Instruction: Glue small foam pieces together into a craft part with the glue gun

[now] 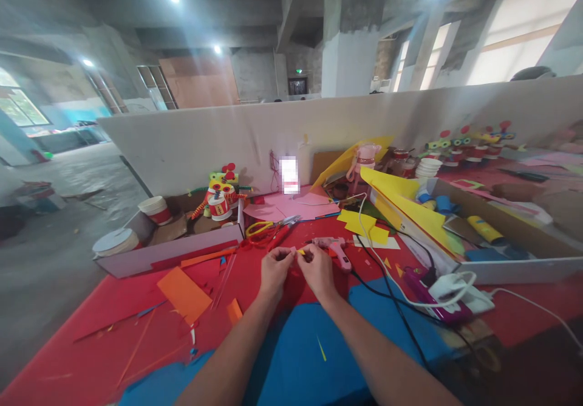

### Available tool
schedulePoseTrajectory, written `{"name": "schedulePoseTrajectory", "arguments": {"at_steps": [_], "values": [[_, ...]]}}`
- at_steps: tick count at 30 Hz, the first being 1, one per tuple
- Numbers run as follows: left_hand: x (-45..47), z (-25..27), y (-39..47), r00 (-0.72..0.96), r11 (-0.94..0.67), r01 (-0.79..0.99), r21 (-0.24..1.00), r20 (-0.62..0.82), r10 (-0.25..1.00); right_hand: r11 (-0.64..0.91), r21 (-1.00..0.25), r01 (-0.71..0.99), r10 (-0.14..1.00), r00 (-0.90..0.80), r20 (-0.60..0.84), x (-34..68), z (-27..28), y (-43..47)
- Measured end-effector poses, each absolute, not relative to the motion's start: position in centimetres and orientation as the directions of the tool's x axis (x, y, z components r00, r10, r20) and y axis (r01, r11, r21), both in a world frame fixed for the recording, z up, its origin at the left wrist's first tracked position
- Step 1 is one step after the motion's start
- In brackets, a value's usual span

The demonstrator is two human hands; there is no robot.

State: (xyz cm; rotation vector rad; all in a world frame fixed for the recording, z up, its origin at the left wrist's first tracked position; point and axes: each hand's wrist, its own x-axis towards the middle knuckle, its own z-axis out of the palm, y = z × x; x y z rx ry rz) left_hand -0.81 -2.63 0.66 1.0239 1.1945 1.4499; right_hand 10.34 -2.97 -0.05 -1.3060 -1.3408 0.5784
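Observation:
My left hand [277,267] and my right hand [317,268] meet above the red tabletop, the fingers of each closed in a pinch. Between their fingertips shows a small piece of yellow paper [301,252], mostly hidden by the fingers. Just right of my right hand lies a pink hot glue gun [336,250], its nozzle toward the left. Beyond my left hand rest yellow-handled scissors [260,229] and red-handled scissors [283,234]. Yellow paper sheets [364,223] lie beyond the glue gun.
An open box [182,249] at left holds paper cups and a paper-cup figure [219,196]. Another box [519,270] at right holds coloured paper rolls. A purple power strip [423,293] with cables lies at right. Orange paper [184,295] and scraps lie at left. A white partition [204,141] stands behind.

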Motion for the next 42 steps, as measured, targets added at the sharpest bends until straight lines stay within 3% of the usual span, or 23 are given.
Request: {"name": "schedulePoseTrajectory", "arguments": {"at_steps": [2, 4, 8, 12, 22, 28, 37, 42], "values": [[-1.0, 0.8, -2.5, -0.201, -0.05, -0.198, 0.979, 0.009, 0.979, 0.317, -0.895, 0.315, 0.905, 0.182, 0.385, 10.3, 0.1, -3.0], [-1.2, 1.1, -2.4, -0.201, -0.053, -0.239, 0.97, 0.004, 0.979, 0.292, -0.945, 0.146, 0.941, 0.133, 0.311, 10.4, 0.0, -2.8], [-1.6, 1.7, -2.3, -0.158, -0.072, -0.276, 0.959, 0.028, 0.987, 0.06, -0.946, -0.318, 0.998, 0.038, 0.051, 10.3, -0.6, -2.3], [-1.5, 2.0, -2.5, -0.106, -0.036, -0.3, 0.953, 0.005, 0.994, -0.056, -0.85, -0.524, 0.998, -0.062, -0.028, 10.2, -0.7, -2.1], [-1.3, 1.9, -2.8, -0.071, 0.026, -0.325, 0.945, -0.052, 0.996, -0.035, -0.84, -0.542, 0.999, -0.048, -0.01, 9.9, -0.4, -2.7], [-1.5, 1.1, -2.5, 0.023, 0.085, -0.369, 0.926, -0.082, 0.996, 0.001, -0.91, -0.414, 1.0, 0.02, -0.008, 9.8, -0.7, -2.9], [-1.6, 0.9, -2.3, -0.004, 0.036, -0.356, 0.934, -0.041, 0.999, 0.082, -0.958, -0.276, 0.997, 0.033, 0.076, 10.0, -0.9, -2.6], [-1.4, 1.2, -2.5, 0.02, 0.039, -0.403, 0.914, -0.034, 0.999, 0.128, -0.96, -0.248, 0.987, 0.122, 0.1, 10.3, -0.6, -2.5]]}}
